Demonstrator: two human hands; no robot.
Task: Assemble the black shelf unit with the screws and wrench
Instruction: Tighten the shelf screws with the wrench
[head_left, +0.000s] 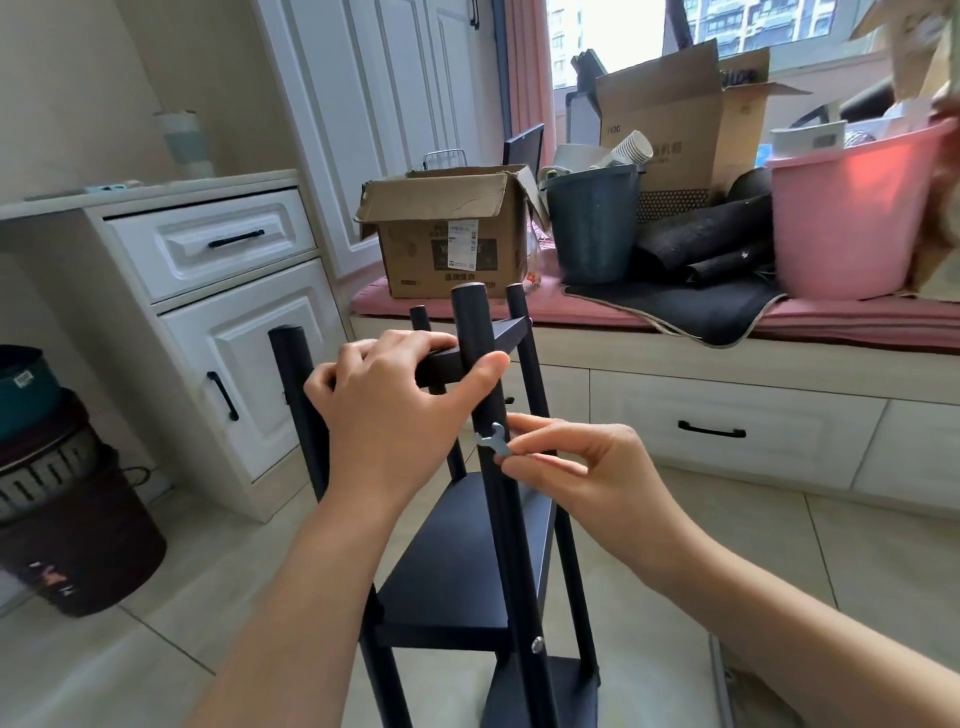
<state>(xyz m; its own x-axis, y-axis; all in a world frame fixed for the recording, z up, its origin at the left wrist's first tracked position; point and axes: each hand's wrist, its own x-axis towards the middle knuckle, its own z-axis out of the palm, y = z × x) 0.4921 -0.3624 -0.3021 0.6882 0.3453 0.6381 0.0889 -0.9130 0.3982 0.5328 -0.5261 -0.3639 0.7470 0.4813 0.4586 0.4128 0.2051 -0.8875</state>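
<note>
Black shelf unit (467, 545) stands upright on the tile floor, right in front of the person, between the forearms. Four round posts, at least three flat boards in view; top board sits just under the post tips.

Left hand (384, 400) wraps the top board (498, 338): fingers curled over the front edge, thumb braced against the near front post (480, 374). Right hand (576, 467) pinches a small flat stamped wrench (491, 441) between thumb and fingertips, its open jaw against that same post, below the top board. Can't tell whether a screw head is under the jaw: too small, partly hidden. One silver screw (537, 645) is seated lower on the same post, at the next board down.

Handling, as a judgement:
- Frame looks light and rigid, thin tube posts; tall and narrow, so likely to tip or rack under wrench torque. The grip on the top board next to the joint being worked is the right brace point.
- Wrench is thin, smooth and short: little leverage, easy to slip off. Pinch near the jaw, short strokes.
- Matte black finish will likely show scratches if the jaw skids.

Text: cardboard box (447, 234) on the window bench carries a white shipping label, print unreadable. Larger box (670, 119) behind shows what looks like "AOC" plus Chinese characters, not legible.
</note>
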